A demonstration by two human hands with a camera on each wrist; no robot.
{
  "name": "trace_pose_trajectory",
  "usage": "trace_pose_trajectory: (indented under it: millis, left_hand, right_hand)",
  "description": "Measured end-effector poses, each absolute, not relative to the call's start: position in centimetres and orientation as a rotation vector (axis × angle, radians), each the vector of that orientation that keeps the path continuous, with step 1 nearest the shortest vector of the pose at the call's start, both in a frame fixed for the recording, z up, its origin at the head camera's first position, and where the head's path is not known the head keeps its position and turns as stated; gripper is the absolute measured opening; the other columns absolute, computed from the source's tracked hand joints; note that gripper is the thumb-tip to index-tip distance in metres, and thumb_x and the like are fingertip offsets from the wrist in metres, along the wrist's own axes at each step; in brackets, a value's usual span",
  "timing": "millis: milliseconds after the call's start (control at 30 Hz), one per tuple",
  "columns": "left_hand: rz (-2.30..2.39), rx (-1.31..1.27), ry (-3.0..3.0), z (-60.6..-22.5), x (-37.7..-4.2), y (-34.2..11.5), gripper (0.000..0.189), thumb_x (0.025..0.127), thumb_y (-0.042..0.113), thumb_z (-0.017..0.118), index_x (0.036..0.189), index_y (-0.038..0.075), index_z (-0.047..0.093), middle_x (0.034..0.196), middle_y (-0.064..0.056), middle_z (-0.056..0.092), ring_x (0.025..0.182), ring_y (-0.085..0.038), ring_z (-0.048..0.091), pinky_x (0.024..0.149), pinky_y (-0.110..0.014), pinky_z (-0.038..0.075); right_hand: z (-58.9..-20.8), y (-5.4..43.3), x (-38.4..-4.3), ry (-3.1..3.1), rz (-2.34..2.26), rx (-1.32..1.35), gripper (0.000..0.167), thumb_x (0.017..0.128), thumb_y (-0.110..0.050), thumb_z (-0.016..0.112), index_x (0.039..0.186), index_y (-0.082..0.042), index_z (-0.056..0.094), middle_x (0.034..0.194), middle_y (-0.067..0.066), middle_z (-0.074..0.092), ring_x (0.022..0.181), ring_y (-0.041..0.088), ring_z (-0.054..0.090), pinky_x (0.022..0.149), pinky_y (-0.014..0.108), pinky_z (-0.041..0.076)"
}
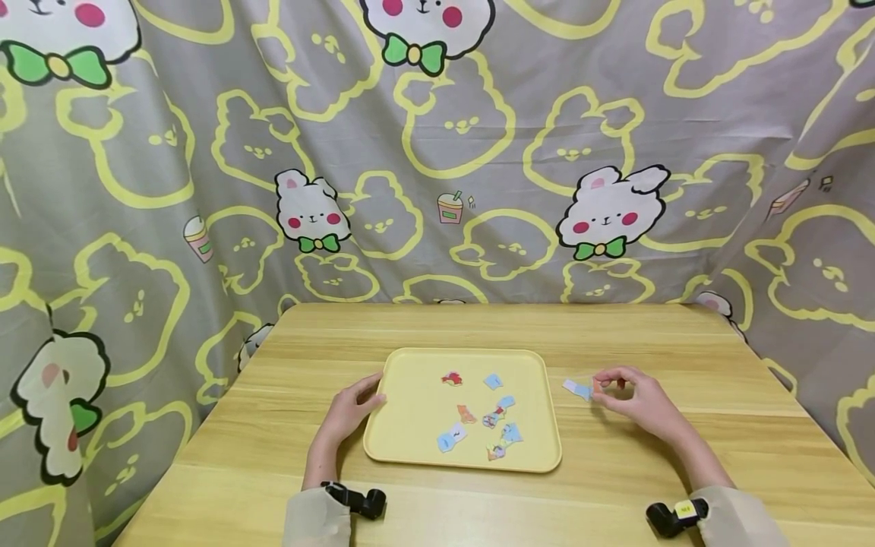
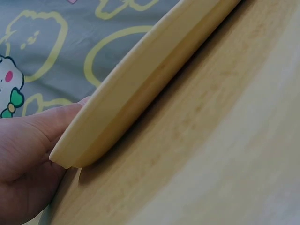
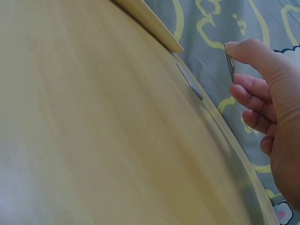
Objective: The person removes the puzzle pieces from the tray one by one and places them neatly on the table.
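My left hand grips the left edge of a yellow tray, thumb over the rim. In the left wrist view the tray's side wall runs up from that hand. Right of the tray, my right hand pinches a small puzzle piece with orange on it. The right wrist view shows this piece edge-on between thumb and fingertips, raised off the table. Just left of it, a blue and lilac puzzle piece lies on the wood.
Several puzzle pieces lie on the tray, among them a red one, a blue one and an orange one. The wooden table reaches back to a grey patterned curtain, which also hangs along both sides.
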State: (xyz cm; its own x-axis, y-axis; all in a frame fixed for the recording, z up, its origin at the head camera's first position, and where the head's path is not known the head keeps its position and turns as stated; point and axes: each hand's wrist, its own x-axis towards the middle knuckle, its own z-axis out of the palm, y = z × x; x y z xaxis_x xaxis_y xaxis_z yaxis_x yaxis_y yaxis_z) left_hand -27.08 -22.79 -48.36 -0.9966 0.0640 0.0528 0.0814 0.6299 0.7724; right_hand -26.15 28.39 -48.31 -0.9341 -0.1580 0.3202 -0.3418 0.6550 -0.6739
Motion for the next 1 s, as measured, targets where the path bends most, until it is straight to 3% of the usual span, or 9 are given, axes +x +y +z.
trace_pose_trajectory:
  millis: [1000]
  left_hand:
    - [-1.351, -0.123, -2.808, -48.5, -27.2, -22.9, 0.052, 0.094, 0.021, 0.065, 0.143, 0.01, 0.051, 0.144, -0.016, 0.054, 0.135, -0.035, 0.05, 0.114, -0.049, 0.04]
  right_hand:
    - [-48.0, 30.6, -26.3, -2.704, 1.068, 0.4, 0.027, 0.085, -0.026, 0.077, 0.106, -0.011, 0.07, 0.095, 0.002, 0.066, 0.08, 0.004, 0.047, 0.066, 0.019, 0.039]
